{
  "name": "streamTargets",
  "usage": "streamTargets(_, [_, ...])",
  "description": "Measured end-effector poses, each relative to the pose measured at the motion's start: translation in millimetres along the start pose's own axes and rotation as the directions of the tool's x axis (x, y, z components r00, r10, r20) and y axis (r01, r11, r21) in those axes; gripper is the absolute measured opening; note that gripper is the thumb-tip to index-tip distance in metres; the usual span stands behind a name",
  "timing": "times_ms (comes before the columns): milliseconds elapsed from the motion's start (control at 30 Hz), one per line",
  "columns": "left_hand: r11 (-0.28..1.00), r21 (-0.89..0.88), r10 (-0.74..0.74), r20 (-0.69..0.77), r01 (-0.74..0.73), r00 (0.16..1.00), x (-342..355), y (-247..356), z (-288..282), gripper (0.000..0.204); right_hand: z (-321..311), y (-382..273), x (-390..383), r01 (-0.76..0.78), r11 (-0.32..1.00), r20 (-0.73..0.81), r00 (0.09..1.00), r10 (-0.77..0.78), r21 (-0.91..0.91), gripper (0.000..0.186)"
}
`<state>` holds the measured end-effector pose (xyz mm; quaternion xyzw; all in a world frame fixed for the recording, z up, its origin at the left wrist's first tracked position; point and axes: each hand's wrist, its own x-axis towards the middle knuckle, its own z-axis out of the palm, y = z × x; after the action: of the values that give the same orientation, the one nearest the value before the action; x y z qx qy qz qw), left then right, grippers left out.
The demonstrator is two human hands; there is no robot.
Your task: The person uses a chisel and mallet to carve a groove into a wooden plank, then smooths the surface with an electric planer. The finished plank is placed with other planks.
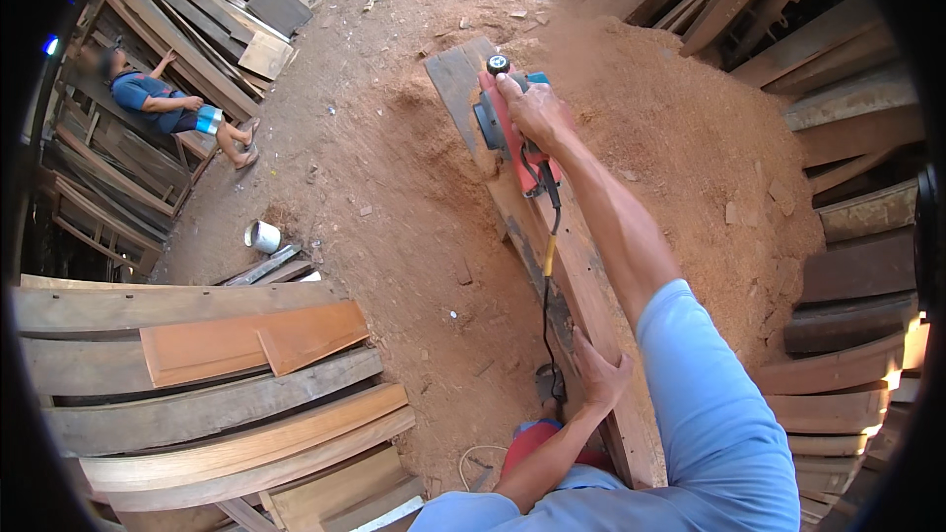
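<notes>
A red and dark electric hand planer [519, 143] rests on the far part of a long wooden plank [581, 281]. My right hand [540, 116] is closed round the planer's handle, with the arm stretched forward. From the planer's rear a dark power cord [548, 310] with a yellow taped stretch runs back along the plank's left side. Nearer to my body, my left hand [601, 374] grips the plank, its thumb and fingers apart across the wood; some fingertips are hidden. The planer's underside is out of sight.
Sawdust and shavings [690, 177] heap up to the right of the plank. Stacked boards [236, 414] lie at the near left; more timber [857, 276] lines the right side. A white bucket [262, 236] stands on the floor. Another person [158, 99] is among wooden frames at the far left.
</notes>
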<state>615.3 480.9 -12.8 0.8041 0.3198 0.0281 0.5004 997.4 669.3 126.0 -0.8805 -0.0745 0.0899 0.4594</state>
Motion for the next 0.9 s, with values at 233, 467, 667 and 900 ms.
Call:
streamTargets(233, [0.999, -0.048, -0.017, 0.016, 0.018, 1.000, 4.2, 0.4, 1.2, 0.107, -52.5, 50.0, -75.2, -0.084, 0.954, 0.080, 0.995, 0.064, 0.287, 0.051])
streamTargets(467, [0.956, 0.204, -0.071, 0.860, -0.212, 0.506, 11.2, 14.3, -115.6, 0.093, -159.1, 133.9, -257.7, -0.186, 0.914, 0.025, 0.981, 0.190, 0.360, 0.043])
streamTargets(667, [0.822, 0.070, 0.489, 0.424, -0.566, 0.762, 8.4, 77.2, -142.4, 0.022, -226.8, 131.4, -427.7, -0.239, 0.963, 0.075, 0.970, 0.231, 0.122, 0.043])
streamTargets(900, [0.188, -0.283, 0.756, 0.653, -0.940, -0.046, -31.7, 119.0, -69.8, 0.022, -258.1, 153.8, -580.6, -0.352, 0.905, 0.234, 0.925, 0.298, 0.237, 0.044])
